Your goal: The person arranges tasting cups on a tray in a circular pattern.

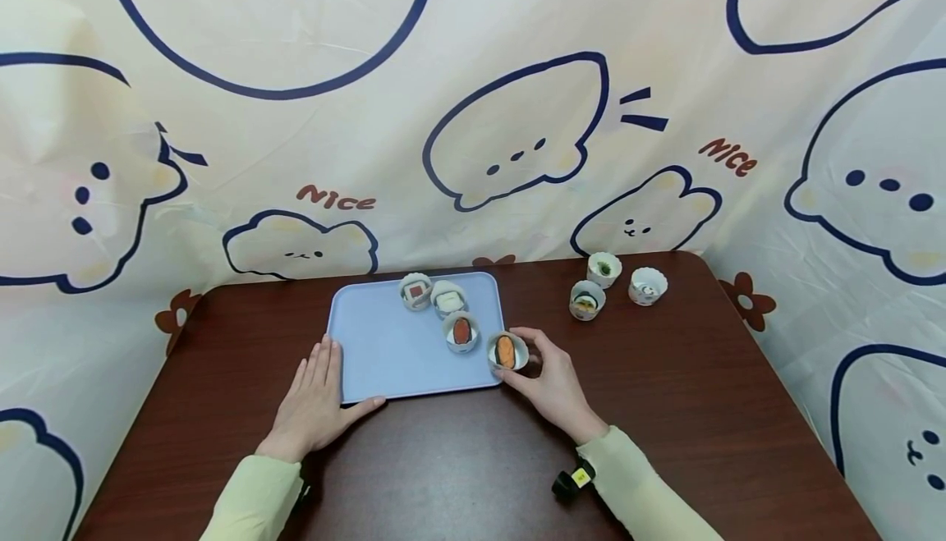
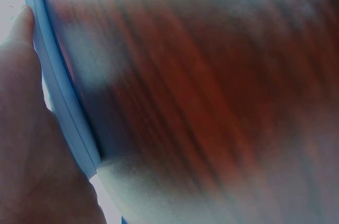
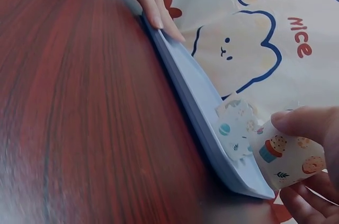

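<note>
My right hand (image 1: 550, 377) grips a paper cup (image 3: 288, 155) printed with cupcakes, between thumb and fingers. Inside it sits an orange-topped sushi piece (image 1: 506, 351) with a dark band. This cup is at the right edge of a light blue tray (image 1: 384, 360). Three more cups stand on the tray: one with a red-topped sushi piece (image 1: 461, 331), one with a pale piece (image 1: 447, 300) and one with a pinkish square-topped piece (image 1: 416, 290). My left hand (image 1: 314, 401) rests with straight fingers along the tray's left edge, its thumb at the front left corner.
To the right of the tray, on the dark brown table (image 1: 458, 459), stand three cups: one with layered filling (image 1: 586, 303), one with a green centre (image 1: 604, 268) and one with white contents (image 1: 648, 286). A cartoon-printed cloth (image 1: 458, 229) hangs behind and beside the table.
</note>
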Motion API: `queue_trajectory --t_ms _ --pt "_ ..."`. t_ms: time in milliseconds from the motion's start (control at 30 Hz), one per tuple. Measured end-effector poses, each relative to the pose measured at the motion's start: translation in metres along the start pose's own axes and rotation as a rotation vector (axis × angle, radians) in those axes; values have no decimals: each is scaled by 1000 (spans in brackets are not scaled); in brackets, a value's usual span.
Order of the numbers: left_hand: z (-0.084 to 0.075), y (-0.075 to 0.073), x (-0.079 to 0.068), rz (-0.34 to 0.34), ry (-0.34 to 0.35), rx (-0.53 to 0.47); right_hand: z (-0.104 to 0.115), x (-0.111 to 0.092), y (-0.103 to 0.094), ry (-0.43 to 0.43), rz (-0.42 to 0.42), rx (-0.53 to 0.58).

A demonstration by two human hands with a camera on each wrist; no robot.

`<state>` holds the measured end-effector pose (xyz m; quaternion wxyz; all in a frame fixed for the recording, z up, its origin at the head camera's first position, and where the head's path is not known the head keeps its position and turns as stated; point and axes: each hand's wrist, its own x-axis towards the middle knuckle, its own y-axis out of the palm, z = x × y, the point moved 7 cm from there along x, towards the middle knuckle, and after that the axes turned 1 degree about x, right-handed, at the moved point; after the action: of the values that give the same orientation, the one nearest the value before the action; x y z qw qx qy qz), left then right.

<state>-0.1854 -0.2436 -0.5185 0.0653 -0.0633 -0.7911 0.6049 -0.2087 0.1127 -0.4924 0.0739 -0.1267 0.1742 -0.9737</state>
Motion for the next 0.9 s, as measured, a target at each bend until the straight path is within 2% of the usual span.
queue_trajectory --t_ms 100,233,467,900 --pt "2 2 0 1 -2 14 3 0 5 -6 15 11" --pt "-2 -4 0 13 -10 7 7 2 14 -29 27 13" --pt "-6 -8 1 66 -25 27 12 5 31 -58 58 19" --pt "-5 -6 1 71 -27 25 18 8 68 -79 109 29"
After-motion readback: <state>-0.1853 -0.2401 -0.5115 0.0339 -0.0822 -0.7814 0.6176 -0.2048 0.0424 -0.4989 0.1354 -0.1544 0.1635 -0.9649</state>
